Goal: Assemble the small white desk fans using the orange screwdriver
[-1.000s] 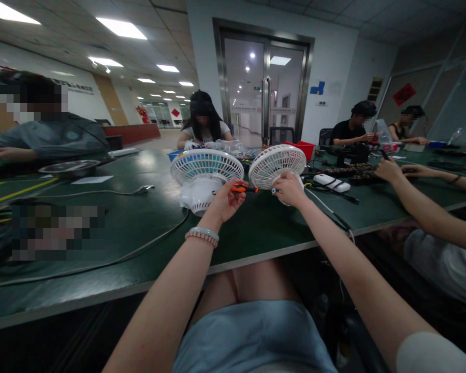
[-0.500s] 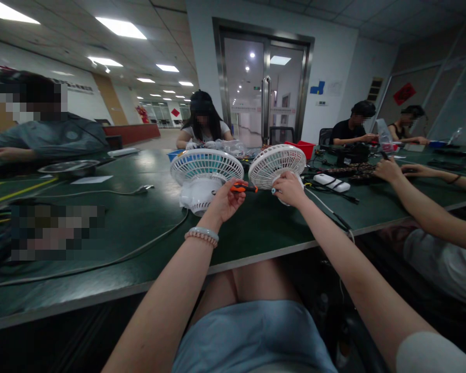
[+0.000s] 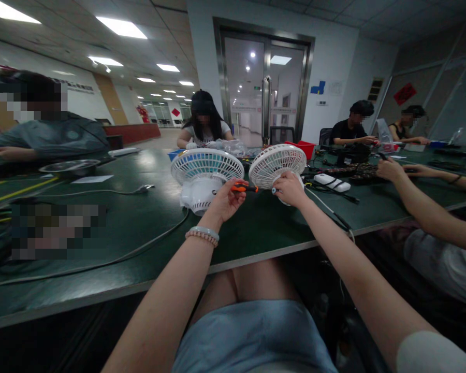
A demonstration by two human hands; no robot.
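Two white fans with round grille heads stand side by side on the table, faces tipped upward. My left hand [image 3: 230,201] is closed around an orange-and-black screwdriver [image 3: 244,188], whose dark end points right, in front of the left fan [image 3: 202,192]. Beside the base of the right fan [image 3: 276,165], my right hand [image 3: 289,187] pinches a small piece with a pale blue end [image 3: 274,190]; its kind is not clear. That hand covers part of the right fan's lower side.
Grey cable [image 3: 155,242] crosses the green table [image 3: 140,217] at left. A white power strip [image 3: 331,182] and dark cords lie at right. Behind the fans are a red bin [image 3: 306,149] and clear plastic bags [image 3: 233,147]. A neighbour's hands [image 3: 391,170] work at far right; other people sit around.
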